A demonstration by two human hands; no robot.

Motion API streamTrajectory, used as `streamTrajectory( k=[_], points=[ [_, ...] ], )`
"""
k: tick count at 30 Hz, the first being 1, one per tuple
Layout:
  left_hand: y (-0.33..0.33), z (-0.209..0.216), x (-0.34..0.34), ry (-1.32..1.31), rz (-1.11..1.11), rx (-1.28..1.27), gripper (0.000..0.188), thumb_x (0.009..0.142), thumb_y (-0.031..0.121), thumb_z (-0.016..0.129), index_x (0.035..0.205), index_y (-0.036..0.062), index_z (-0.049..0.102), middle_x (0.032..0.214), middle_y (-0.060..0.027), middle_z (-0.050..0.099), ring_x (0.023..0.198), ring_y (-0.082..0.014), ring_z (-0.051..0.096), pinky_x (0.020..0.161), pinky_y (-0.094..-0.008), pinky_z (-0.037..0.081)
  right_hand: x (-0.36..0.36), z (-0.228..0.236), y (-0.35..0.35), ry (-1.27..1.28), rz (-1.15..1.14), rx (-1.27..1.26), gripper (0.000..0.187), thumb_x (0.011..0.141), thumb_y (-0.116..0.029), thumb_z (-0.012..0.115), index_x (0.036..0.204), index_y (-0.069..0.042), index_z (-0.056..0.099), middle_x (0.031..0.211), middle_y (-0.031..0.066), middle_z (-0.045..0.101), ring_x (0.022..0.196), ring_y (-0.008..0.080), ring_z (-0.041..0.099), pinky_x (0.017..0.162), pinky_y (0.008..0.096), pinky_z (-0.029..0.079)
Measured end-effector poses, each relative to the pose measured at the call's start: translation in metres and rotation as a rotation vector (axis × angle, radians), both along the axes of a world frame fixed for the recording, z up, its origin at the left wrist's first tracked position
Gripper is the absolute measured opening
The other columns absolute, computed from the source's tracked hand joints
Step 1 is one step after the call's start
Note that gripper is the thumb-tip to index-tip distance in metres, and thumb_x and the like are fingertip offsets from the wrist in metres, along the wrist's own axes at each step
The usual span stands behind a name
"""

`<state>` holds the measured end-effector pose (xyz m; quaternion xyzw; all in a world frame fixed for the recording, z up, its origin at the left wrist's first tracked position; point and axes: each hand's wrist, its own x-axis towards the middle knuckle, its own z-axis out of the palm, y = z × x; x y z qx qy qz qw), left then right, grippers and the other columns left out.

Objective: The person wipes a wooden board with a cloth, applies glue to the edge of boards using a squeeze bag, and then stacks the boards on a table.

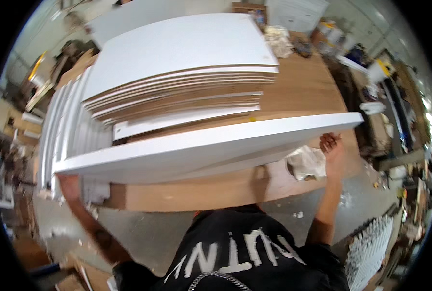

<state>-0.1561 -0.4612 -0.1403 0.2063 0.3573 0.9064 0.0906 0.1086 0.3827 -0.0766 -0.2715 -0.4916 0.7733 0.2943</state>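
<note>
A long white panel [201, 143] stands tilted on its edge across the near part of the wooden table, its thick white edge facing up. At its left end my left hand [69, 186] grips the lower corner, the fingertips hidden by the panel. My right hand [333, 148] is just below the panel's right end, fingers curled and apart; whether they touch the panel I cannot tell. Just beyond it lies a stack of white boards [187, 53] with brown edges. A crumpled whitish cloth or bag [307, 162] rests on the table beside my right hand.
The brown table [308, 80] extends under the stack. Several white panels [63, 131] stand along its left side. A cream rag bundle [278, 41] lies at the far right. Cluttered shelves [381, 102] line the right, and a white slatted stack [371, 252] stands at lower right.
</note>
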Motion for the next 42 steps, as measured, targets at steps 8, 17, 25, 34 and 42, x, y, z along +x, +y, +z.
streamTrajectory(
  k=[8, 17, 25, 34, 42],
  points=[
    [0.05, 0.037, 0.017, 0.041, 0.305, -0.231, 0.055, 0.083, 0.036, 0.065, 0.126, 0.0067, 0.047, 0.129, -0.0068, 0.049, 0.118, -0.0236, 0.045, 0.104, -0.0423, 0.032, -0.018, -0.047, -0.004, -0.085, 0.039, 0.008, 0.031, 0.094, -0.02, 0.041, 0.12, -0.004, 0.05, 0.112, 0.0064, 0.055, 0.101, 0.0198, 0.052, 0.09, 0.0354, 0.044],
    [0.056, 0.025, 0.014, -0.095, 0.356, -0.042, 0.043, 0.089, 0.031, 0.059, 0.117, -0.0002, 0.051, 0.095, -0.0066, 0.058, 0.092, -0.0181, 0.054, 0.09, -0.0343, 0.042, -0.006, -0.081, 0.047, -0.097, 0.079, -0.012, 0.046, 0.092, -0.041, 0.047, 0.126, -0.01, 0.047, 0.121, 0.01, 0.053, 0.117, 0.0252, 0.048, 0.098, 0.0397, 0.041],
    [0.156, -0.099, 0.063, -0.471, 0.841, -0.694, 0.032, 0.096, 0.034, 0.046, 0.101, 0.0045, 0.058, 0.066, -0.0028, 0.056, 0.058, -0.0122, 0.054, 0.054, -0.0257, 0.047, 0.001, -0.156, -0.009, -0.09, 0.153, 0.522, 0.039, 0.093, -0.035, 0.044, 0.105, 0.0, 0.056, 0.095, 0.01, 0.061, 0.088, 0.0197, 0.057, 0.089, 0.0326, 0.042],
    [0.156, -0.112, 0.084, -0.103, 0.955, -0.591, 0.049, 0.096, 0.043, 0.037, 0.107, 0.0002, 0.058, 0.077, -0.0024, 0.058, 0.066, -0.0131, 0.052, 0.059, -0.0311, 0.048, -0.006, -0.155, -0.045, -0.258, -0.23, 0.379, 0.042, 0.092, -0.045, 0.043, 0.109, -0.01, 0.054, 0.104, 0.0079, 0.056, 0.09, 0.0227, 0.053, 0.085, 0.0356, 0.039],
    [0.16, 0.021, 0.167, -0.409, 1.061, -0.718, 0.077, 0.092, 0.058, 0.035, 0.142, 0.002, 0.024, 0.145, -0.013, 0.029, 0.128, -0.0268, 0.033, 0.107, -0.0388, 0.025, 0.024, -0.058, -0.081, -0.213, -0.308, 0.277, 0.056, 0.097, -0.046, 0.038, 0.123, 0.001, 0.049, 0.114, 0.0071, 0.053, 0.102, 0.0162, 0.047, 0.09, 0.0289, 0.037]
  ],
)
